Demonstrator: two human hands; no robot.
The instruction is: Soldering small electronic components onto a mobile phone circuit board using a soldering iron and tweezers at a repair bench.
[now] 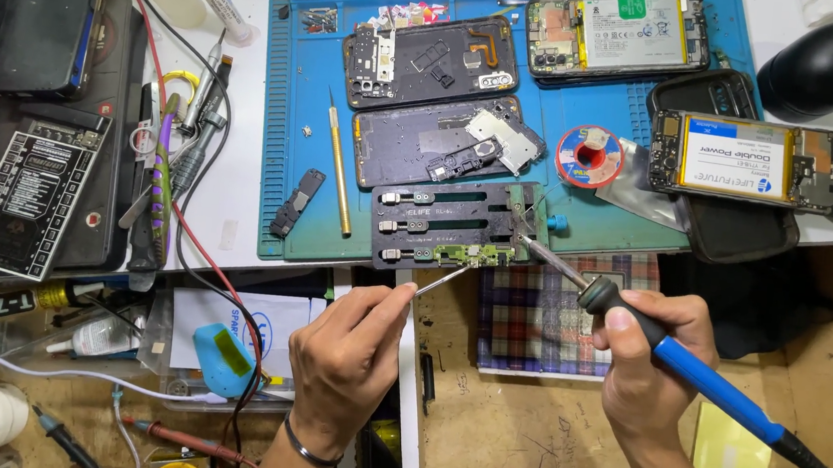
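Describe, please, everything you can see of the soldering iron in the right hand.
The soldering iron has a blue handle, a black collar and grip near the front, and a slim metal shaft ending in a fine tip. The right hand grips it like a pen, slanted up and left. Its tip meets the small green circuit board clamped in the dark holder. A black cord leaves the handle's rear towards the right.

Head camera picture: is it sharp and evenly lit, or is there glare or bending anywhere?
Head view: bright, even light, soft shadows; both hands, left and right, and the small green board look sharp; slight sheen on the blue mat; straight edges bow a little toward the frame's sides.
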